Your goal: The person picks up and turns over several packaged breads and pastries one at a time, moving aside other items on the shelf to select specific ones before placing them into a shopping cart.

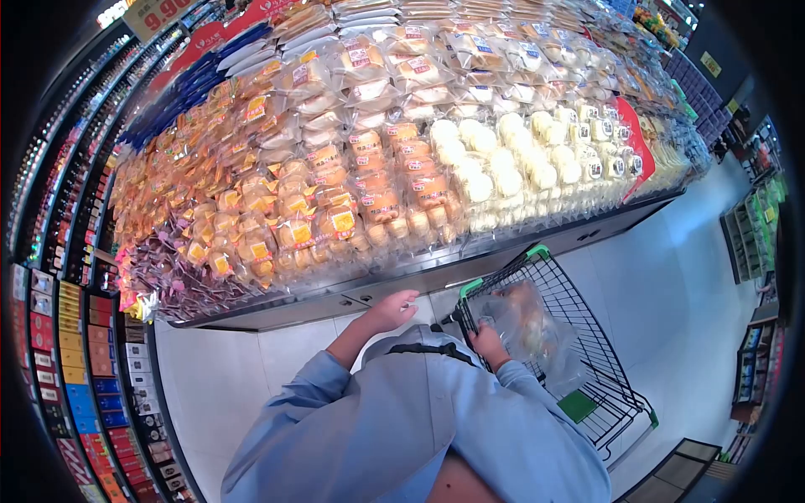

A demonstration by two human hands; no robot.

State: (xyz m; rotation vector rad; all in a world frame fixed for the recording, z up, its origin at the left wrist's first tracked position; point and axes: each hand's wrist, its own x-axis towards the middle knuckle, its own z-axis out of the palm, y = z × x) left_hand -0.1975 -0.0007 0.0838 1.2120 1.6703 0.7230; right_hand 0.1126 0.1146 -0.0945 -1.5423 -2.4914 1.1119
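My left hand (394,309) is held in front of my body, near the lower edge of the display stand (323,308), with its fingers apart and nothing in them. My right hand (489,344) is closed at the near end of a black wire shopping cart (579,306) with green corners. Its fingers wrap round something small that is hard to make out, beside a clear plastic bag (537,331) with orange and pale items in the cart. Packaged breads (381,197) and white round buns (503,172) are heaped on the stand ahead.
Tall shelves (80,344) of boxed goods line the left side. Pale floor tiles (662,310) stretch to the right of the cart. Green crates (742,239) stand at the far right, and a low dark rack (671,474) is at the lower right.
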